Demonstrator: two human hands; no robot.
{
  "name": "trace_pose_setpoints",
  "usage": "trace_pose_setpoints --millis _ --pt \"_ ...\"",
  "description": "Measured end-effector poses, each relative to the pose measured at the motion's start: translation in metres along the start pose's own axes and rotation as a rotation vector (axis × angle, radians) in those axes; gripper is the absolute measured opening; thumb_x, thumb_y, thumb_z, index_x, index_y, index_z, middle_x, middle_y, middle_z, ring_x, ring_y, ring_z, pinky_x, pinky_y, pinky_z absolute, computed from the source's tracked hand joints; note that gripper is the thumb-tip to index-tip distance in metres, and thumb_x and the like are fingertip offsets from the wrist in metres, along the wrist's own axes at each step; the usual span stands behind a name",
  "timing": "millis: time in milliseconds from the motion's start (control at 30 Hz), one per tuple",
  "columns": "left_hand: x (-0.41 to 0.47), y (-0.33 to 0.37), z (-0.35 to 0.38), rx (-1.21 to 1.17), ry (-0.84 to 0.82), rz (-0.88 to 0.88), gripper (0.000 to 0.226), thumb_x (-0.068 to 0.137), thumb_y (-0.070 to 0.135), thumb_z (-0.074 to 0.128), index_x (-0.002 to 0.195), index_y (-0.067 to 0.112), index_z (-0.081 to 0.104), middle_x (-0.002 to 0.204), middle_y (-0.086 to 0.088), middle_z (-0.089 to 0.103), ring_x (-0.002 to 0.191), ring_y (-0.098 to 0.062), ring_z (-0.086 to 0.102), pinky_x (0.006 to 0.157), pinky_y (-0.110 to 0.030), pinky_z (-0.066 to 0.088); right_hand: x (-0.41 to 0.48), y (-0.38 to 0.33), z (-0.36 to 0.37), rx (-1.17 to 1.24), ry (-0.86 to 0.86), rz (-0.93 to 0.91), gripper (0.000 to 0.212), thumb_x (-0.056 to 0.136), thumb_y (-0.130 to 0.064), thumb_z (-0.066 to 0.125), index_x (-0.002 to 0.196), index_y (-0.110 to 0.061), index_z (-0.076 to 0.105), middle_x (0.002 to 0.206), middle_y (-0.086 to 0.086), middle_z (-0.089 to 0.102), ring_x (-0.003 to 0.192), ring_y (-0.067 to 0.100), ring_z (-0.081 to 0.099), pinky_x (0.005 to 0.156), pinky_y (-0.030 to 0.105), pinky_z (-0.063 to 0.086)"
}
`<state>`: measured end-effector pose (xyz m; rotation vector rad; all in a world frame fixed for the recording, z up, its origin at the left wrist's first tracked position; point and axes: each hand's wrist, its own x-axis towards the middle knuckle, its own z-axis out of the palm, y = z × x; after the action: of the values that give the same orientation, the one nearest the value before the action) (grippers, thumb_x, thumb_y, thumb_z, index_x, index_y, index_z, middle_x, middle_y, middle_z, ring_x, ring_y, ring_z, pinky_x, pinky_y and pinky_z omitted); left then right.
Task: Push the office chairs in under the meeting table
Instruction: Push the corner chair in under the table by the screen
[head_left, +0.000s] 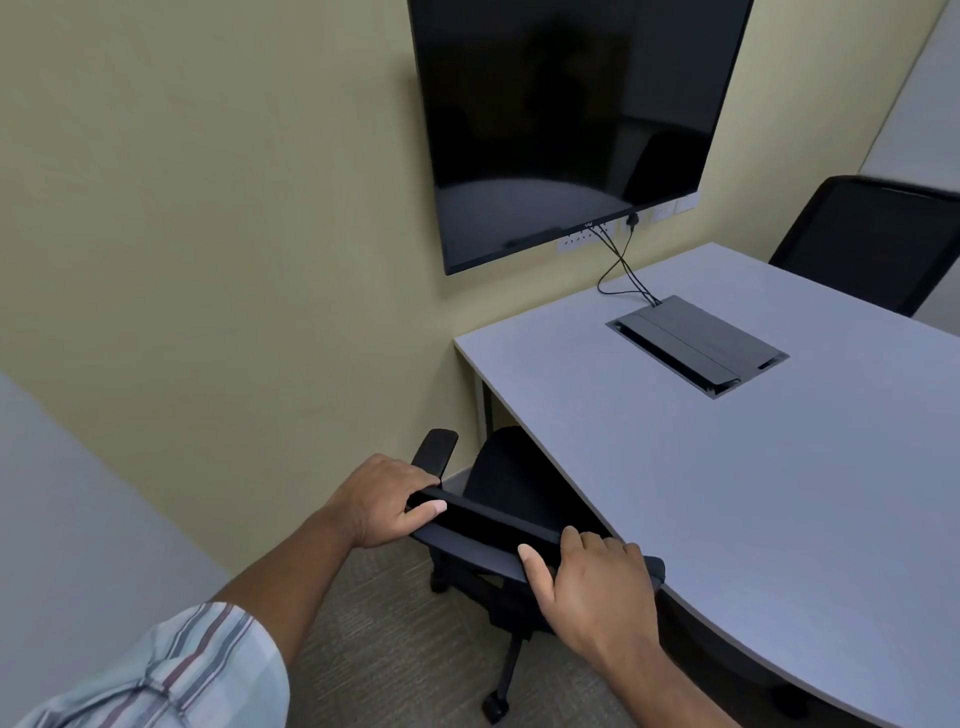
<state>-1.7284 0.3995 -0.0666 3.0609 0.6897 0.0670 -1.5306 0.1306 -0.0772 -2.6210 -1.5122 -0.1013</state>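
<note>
A black office chair (498, 478) stands at the near left side of the grey meeting table (727, 493), its seat partly under the tabletop. My left hand (387, 499) grips the left end of the chair's backrest top. My right hand (592, 587) grips the right end of the same backrest, close to the table edge. The chair's left armrest (435, 451) sticks out beyond the table corner. One caster (493, 707) shows on the carpet below. A second black office chair (872, 244) stands at the table's far side, its backrest above the tabletop.
A large dark screen (566, 119) hangs on the yellow wall, with cables (623, 270) running down to a grey cable box (696, 345) set in the tabletop. A grey surface (67, 519) fills the left foreground. Beige carpet (395, 649) lies under the chair.
</note>
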Motion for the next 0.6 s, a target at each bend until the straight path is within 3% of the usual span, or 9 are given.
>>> trace_pose_setpoints --millis 200,400,600 --pt "0.022 -0.019 0.001 -0.02 0.008 0.067 0.066 0.102 0.068 0.033 0.123 0.022 0.076 0.11 0.004 0.08 0.102 -0.024 0.072 0.094 -0.047 0.052 0.01 -0.01 -0.001 0.009 -0.011 0.057 0.081 0.104 -0.077 0.013 0.082 -0.017 0.063 0.071 0.003 0.064 0.067 0.029 0.061 0.073 0.047 0.051" --pt "0.05 -0.051 0.004 -0.014 0.01 0.156 0.068 0.103 0.069 0.036 0.136 0.023 0.074 0.127 0.008 0.079 0.113 -0.02 0.071 0.099 -0.042 0.049 0.021 -0.032 0.004 -0.009 -0.007 0.128 0.083 0.104 -0.076 0.022 0.095 -0.012 0.074 0.07 0.005 0.066 0.065 0.029 0.062 0.069 0.047 0.05" --pt "0.08 -0.074 0.004 -0.015 0.004 0.24 0.065 0.104 0.068 0.036 0.135 0.025 0.073 0.119 0.01 0.078 0.107 -0.022 0.071 0.097 -0.044 0.05 0.037 -0.048 0.007 -0.009 -0.008 0.227 0.086 0.104 -0.076 0.023 0.104 -0.009 0.078 0.076 0.007 0.072 0.069 0.031 0.067 0.07 0.048 0.054"
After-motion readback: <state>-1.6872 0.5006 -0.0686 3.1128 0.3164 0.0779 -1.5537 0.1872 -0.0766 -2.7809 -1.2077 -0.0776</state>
